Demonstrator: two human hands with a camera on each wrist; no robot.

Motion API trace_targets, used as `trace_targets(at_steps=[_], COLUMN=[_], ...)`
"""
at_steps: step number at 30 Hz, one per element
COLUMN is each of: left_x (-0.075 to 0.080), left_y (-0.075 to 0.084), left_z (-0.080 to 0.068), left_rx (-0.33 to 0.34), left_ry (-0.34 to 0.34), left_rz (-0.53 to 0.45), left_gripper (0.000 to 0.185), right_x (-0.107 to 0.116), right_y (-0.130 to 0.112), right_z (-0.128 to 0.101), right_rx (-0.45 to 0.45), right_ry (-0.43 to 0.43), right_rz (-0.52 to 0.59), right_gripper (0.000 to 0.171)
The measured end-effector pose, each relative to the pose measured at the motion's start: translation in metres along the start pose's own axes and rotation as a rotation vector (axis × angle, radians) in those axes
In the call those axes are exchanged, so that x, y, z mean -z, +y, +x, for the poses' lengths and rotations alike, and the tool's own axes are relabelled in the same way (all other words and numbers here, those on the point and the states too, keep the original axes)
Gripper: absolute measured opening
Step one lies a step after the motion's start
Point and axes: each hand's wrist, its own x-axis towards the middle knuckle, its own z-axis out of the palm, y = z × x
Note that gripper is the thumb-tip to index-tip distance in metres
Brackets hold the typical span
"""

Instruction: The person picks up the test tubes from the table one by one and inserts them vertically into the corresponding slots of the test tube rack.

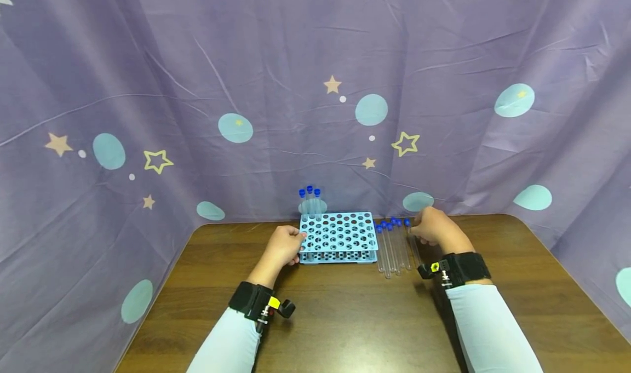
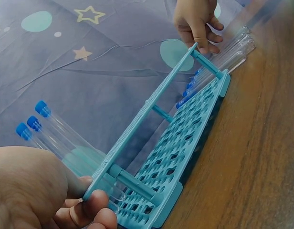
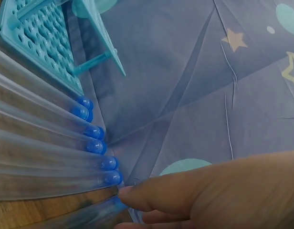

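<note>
A light-blue test tube rack point(image 1: 338, 248) with a perforated upper plate stands at the back of the table. My left hand point(image 1: 286, 245) grips its left end, with thumb and fingers around the edge of the upper plate point(image 2: 152, 102). Three clear test tubes point(image 1: 309, 203) with blue caps stand upright in the rack's back left corner. To the right of the rack lie several more capped test tubes point(image 1: 391, 250), side by side. My right hand point(image 1: 436, 229) pinches the rightmost test tube point(image 3: 89, 212) close below its blue cap; the fingertips partly hide it.
The brown wooden table point(image 1: 340, 318) reaches back to a purple curtain point(image 1: 296, 115) printed with stars and ovals, which hangs right behind the rack and tubes. Black straps with small cameras point(image 1: 285, 308) are worn on both wrists.
</note>
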Motion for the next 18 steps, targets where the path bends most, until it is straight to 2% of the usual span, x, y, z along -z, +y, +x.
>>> trace_targets(at_steps=[4,13,18], left_x=[0.0000,-0.0005,-0.0017], left_y=[0.0005,0.0007,0.0001], left_z=[0.0001,-0.0001,0.0000], left_rx=[0.001,0.012,0.012], left_ry=[-0.001,0.000,0.002], left_rz=[0.005,0.009,0.002], left_gripper=[0.029,0.028,0.029], right_x=[-0.0009,-0.0024,-0.0053], right_y=[0.0007,0.0033,0.0066], right_z=[-0.0025,-0.0001,0.0034], right_rx=[-0.005,-0.036,-0.036], right_ry=[-0.012,-0.040,-0.053], right_rz=[0.017,0.036,0.039], right_gripper=[0.038,0.042,0.038])
